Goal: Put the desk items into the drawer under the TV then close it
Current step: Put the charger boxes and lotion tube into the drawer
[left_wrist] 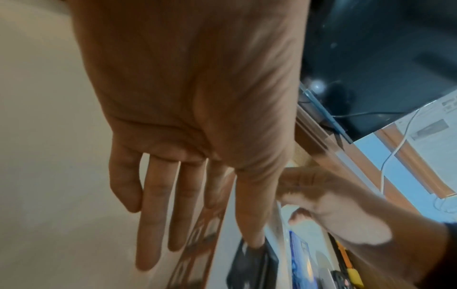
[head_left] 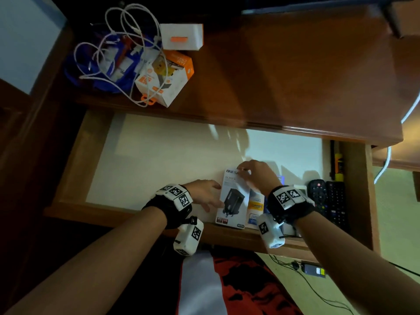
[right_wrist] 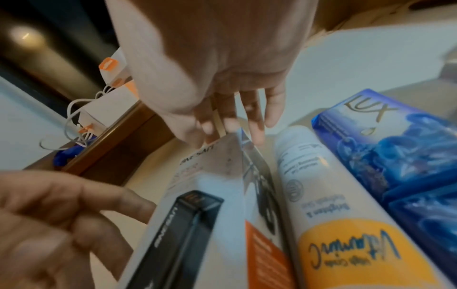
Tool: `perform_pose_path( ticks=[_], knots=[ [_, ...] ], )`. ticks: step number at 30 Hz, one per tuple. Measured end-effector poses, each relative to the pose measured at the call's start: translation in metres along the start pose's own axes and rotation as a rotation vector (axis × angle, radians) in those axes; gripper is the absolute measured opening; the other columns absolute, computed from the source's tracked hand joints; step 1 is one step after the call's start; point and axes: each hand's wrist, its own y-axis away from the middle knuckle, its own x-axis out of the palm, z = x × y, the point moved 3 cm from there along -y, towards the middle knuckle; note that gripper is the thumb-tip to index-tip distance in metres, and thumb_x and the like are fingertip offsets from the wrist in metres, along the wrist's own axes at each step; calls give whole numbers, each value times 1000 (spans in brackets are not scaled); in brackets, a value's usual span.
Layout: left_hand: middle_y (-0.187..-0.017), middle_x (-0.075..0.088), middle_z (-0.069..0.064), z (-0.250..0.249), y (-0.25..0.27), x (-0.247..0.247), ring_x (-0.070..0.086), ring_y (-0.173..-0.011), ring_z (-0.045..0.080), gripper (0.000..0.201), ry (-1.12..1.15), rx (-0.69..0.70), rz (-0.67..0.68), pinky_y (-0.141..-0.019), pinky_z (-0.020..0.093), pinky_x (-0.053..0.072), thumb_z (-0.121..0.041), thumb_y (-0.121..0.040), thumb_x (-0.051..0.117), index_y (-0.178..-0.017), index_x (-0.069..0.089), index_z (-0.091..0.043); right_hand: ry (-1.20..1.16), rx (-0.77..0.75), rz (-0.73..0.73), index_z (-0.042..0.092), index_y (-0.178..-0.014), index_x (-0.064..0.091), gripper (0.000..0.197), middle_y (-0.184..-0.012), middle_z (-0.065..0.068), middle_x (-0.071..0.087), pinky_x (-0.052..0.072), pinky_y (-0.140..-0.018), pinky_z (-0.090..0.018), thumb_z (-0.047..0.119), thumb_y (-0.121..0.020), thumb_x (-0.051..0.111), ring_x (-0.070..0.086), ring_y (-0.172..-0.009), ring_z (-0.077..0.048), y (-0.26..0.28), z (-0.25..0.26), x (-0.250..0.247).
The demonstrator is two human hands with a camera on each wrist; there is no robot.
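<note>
Drawer (head_left: pixel 75 160) stood pulled out under the bench (head_left: pixel 284 76), its pale liner mostly bare. At its 5 o'clock corner lay what had gone in: a white charger box (head_left: pixel 234 198), a yellow-labelled bottle (right_wrist: pixel 329 205) touching its right side, blue soap packs (right_wrist: pixel 400 148) beyond the bottle, and two dark remotes (head_left: pixel 327 201) near the right wall.

The right hand (head_left: pixel 255 176) pinched the far end of the charger box with curled fingertips, thumb on one face and fingers on the other, as the right wrist view showed. The left hand (head_left: pixel 204 196) lay wide, fingers straight, with the thumb tip touching the box's left edge and the other fingers spread over the liner; it gripped nothing. The box looked flat or nearly so on the drawer floor, so I judged it was being set or nudged into line beside the bottle.

Left on the bench, at 10 o'clock from the drawer, sat a tangle of white cable (head_left: pixel 127 48) over a blue bag (head_left: pixel 102 80), an orange-and-white box (head_left: pixel 166 80) beside it, and a small white box (head_left: pixel 181 36) at 12 o'clock of that one. By my reading the task stood about half done: those bench items needed moving into the drawer, where the left and far parts had plenty of room, and then the drawer needed pushing shut. The cable, loose and looped, would likely snag or trail when lifted.
</note>
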Motion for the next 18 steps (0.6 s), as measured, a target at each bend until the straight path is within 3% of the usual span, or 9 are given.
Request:
perform_pose_path(
  ticks=[3,6,9,12,14,16,18],
  knots=[
    [-115,67,3,5,11,-32,69,-89,14,53,-78,94,-142,-85,28,50,-37,-85,67,-132,50,-20,94,45,64,17,-109,66,26,-110,-10,63,48,-80,-32,21,-90,49,58,-102,-28,-5,7,3],
    [-92,69,-5,2,31,-80,67,-91,13,30,-21,298,-485,-78,19,45,-28,-83,67,-111,65,-19,187,118,118,22,-105,67,25,-112,-6,65,50,-84,-34,23,-85,53,59,-102,-26,-13,15,2],
    [-87,68,-4,-8,57,-133,65,-86,12,19,-30,524,-713,-74,17,44,-19,-83,64,-101,70,-17,187,172,70,20,-102,67,23,-110,-7,66,50,-86,-34,26,-85,54,60,-102,-27,-23,38,-4],
    [-97,68,1,-19,70,-180,62,-92,18,20,-244,754,-796,-83,31,49,-21,-83,60,-100,69,-15,31,130,-181,14,-76,69,15,-82,-12,68,51,-70,-33,24,-80,58,64,-78,-29,-40,81,-26],
    [-106,64,-1,-25,68,-203,56,-105,21,22,-459,695,-859,-90,37,43,-26,-85,59,-105,66,-21,-69,72,-396,9,-56,59,24,-56,-7,54,35,-57,-28,18,-78,57,49,-55,-25,-50,116,-50],
    [-116,58,0,-28,65,-217,48,-115,23,26,-647,604,-923,-91,40,34,-30,-85,58,-109,63,-22,-141,64,-559,9,-54,52,28,-52,-8,45,24,-55,-27,15,-80,57,39,-53,-21,-62,153,-76],
    [-114,55,7,-27,67,-223,48,-111,30,28,-777,602,-969,-86,43,37,-29,-80,61,-105,64,-17,-201,2,-710,6,-67,60,16,-65,-11,57,30,-59,-26,12,-81,57,47,-61,-22,-78,184,-99]
  ],
)
